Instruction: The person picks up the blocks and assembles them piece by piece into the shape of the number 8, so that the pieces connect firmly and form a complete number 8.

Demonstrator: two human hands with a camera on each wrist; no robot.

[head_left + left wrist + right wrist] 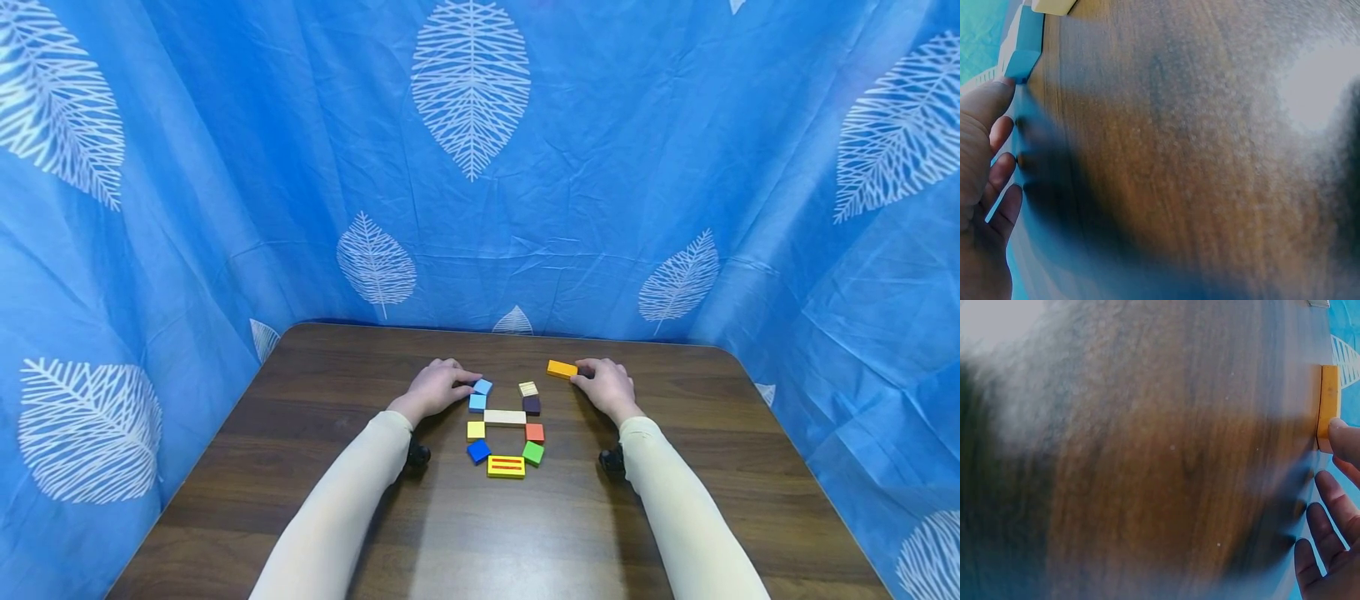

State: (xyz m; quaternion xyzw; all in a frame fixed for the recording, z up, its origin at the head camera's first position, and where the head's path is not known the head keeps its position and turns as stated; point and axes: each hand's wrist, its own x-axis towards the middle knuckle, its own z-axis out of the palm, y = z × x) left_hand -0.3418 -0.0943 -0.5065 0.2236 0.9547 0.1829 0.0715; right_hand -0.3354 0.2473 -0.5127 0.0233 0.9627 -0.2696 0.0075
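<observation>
My left hand (437,388) is at the upper left of a ring of small blocks. Its thumb and index finger pinch the outer end of a light blue block (482,387); in the left wrist view the thumb (991,100) presses that corner. Just below lies a second light blue block (477,403). On the right, my right hand (606,387) pinches the right end of an orange block (561,369). The thumb (1342,437) lies on its face in the right wrist view, the other fingers spread beside it.
Between the hands lie a long cream block (505,418), a striped block (528,389), a black block (532,406), a red block (535,433), a green block (533,453), a yellow-red block (506,467), a dark blue block (478,452) and a yellow block (476,431). Blue curtain (480,275) hangs behind the table.
</observation>
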